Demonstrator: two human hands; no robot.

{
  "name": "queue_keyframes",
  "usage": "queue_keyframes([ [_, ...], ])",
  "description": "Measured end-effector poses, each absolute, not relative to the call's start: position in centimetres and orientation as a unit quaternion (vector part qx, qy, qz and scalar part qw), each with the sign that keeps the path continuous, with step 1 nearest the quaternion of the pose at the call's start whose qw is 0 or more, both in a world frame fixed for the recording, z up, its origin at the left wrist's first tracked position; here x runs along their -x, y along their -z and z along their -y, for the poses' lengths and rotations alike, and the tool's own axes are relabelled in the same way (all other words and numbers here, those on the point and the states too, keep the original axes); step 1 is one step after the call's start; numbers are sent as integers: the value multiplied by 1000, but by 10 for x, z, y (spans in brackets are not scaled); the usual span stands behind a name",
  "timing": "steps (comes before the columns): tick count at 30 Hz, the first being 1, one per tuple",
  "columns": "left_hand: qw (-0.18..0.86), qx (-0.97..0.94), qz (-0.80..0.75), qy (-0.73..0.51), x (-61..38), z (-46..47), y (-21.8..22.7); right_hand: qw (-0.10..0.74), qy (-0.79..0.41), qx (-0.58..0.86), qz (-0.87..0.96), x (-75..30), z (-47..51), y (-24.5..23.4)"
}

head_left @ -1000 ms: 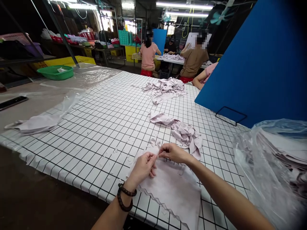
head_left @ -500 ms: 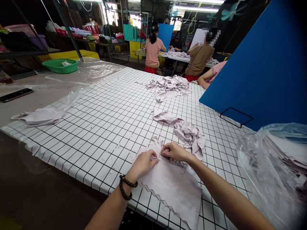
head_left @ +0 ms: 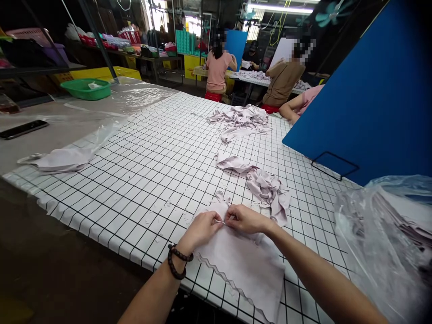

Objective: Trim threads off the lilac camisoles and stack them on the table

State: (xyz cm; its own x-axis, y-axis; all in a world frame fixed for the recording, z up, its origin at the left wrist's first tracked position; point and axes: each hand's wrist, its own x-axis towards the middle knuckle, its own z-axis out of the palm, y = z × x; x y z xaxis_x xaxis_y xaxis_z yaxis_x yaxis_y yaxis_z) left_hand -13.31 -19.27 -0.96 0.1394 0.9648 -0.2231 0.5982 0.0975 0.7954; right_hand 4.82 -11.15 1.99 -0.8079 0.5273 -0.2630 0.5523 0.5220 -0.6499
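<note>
A pale pinkish piece of fabric (head_left: 248,265) lies flat at the table's near edge, its wavy border running along the lower left side. My left hand (head_left: 202,230), with dark beaded bracelets at the wrist, pinches the fabric near its upper edge between thumb and fingers. Almost touching it, my right hand (head_left: 245,218) has its fingers curled closed on the same spot. The fingertips hide exactly what is pinched between them. Just beyond the hands sits a crumpled strip of the same cloth (head_left: 265,184), with small white scraps scattered around.
A black-and-white checked cloth (head_left: 162,153) covers the table. Farther back lies a heap of fabric (head_left: 243,119). At right are a blue panel (head_left: 344,99) and a clear plastic bag (head_left: 357,234) of folded cloth. A phone (head_left: 24,129) and green basin (head_left: 86,89) are left; people sit behind.
My right hand's fingers have curled in more and its fingertips have moved slightly closer to my left. The fabric has stayed in place, and the view has shifted a little.
</note>
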Motion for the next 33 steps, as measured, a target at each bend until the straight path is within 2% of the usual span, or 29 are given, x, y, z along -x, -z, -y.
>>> queue_keyframes([
  [15,416,-633,-614,-224,132,193,9,38,306,-296,-904,-40,111,-22],
  [27,421,-630,-614,-219,133,193,11,35,312,-297,-902,-36,110,-23],
  [33,417,-644,-605,-214,134,192,13,17,365,-349,-863,-33,114,-20],
])
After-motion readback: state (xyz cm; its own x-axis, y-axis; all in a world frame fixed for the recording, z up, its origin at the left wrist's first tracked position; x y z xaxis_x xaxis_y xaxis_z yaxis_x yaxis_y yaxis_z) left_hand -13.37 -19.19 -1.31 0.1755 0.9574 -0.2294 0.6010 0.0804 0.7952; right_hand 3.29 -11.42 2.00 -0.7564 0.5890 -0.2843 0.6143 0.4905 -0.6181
